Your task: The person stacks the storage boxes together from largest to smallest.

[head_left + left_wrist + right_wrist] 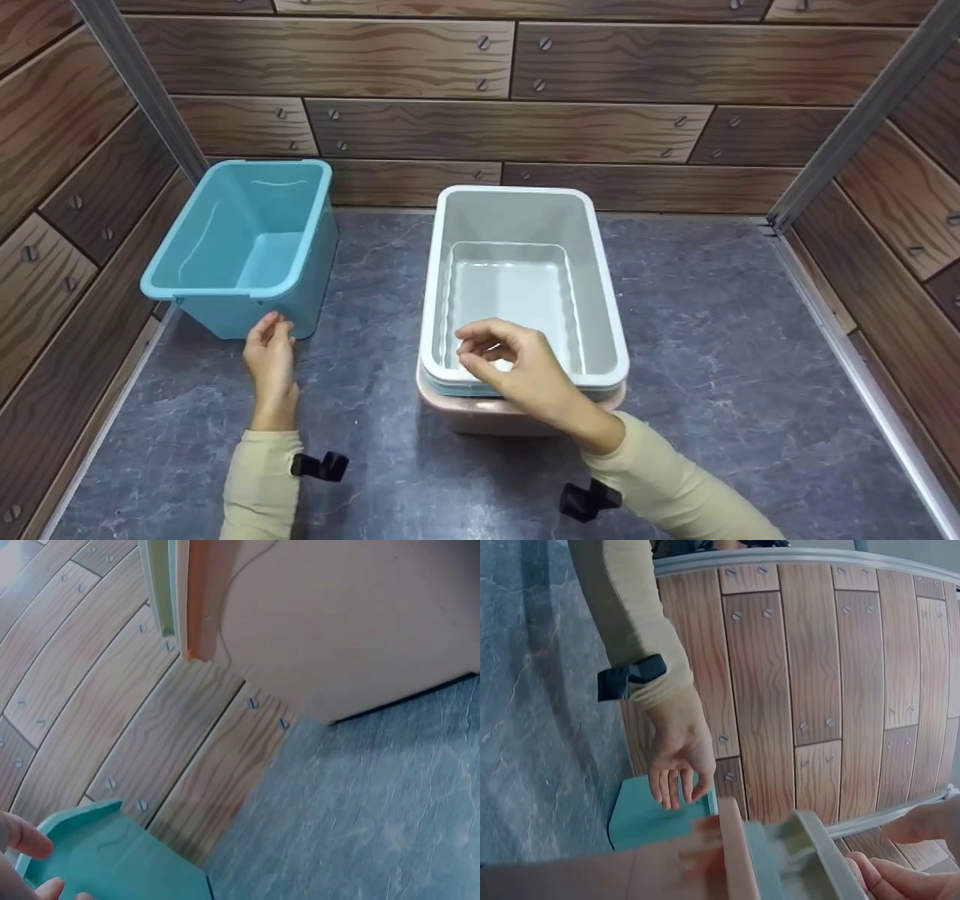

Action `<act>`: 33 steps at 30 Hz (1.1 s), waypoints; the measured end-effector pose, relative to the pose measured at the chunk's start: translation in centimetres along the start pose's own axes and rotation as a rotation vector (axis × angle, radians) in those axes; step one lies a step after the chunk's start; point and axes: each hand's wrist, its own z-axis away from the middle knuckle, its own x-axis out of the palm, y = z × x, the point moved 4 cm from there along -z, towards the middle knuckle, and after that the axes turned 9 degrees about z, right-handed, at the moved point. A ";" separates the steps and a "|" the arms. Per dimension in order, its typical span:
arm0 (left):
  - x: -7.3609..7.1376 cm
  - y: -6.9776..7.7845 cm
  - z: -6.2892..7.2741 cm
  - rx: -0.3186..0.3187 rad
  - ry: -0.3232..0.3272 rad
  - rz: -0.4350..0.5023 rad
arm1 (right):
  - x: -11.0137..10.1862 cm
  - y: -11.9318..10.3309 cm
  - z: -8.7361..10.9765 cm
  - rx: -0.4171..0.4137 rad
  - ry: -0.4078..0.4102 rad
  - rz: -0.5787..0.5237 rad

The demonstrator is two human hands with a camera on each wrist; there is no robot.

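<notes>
A teal plastic bin [225, 315] stands at the left. My left hand [271, 360] is at its near wall, below the rim, with fingers loosely bent and nothing held. In the middle stands a nested stack: a light grey bin [616, 330] on top, a thin blue rim [457, 389] beneath it, and a pink bin [499, 421] outermost. My right hand [525, 367] hovers over the near end of the grey bin, thumb and fingers curved with a gap between them, holding nothing. In the right wrist view, the right fingers [885, 877] are beside the grey rim.
Wood-patterned panels [420, 60] stand at the back and both sides, with metal posts [855, 120] at the corners. The floor is dark marbled grey [705, 360]. A metal strip [885, 390] runs along the right edge. The grey bin's inside holds nothing visible.
</notes>
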 end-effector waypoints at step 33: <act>-5.4 1.4 -4.2 0.105 0.256 0.160 | 10.3 -0.8 1.1 -0.356 -0.060 0.240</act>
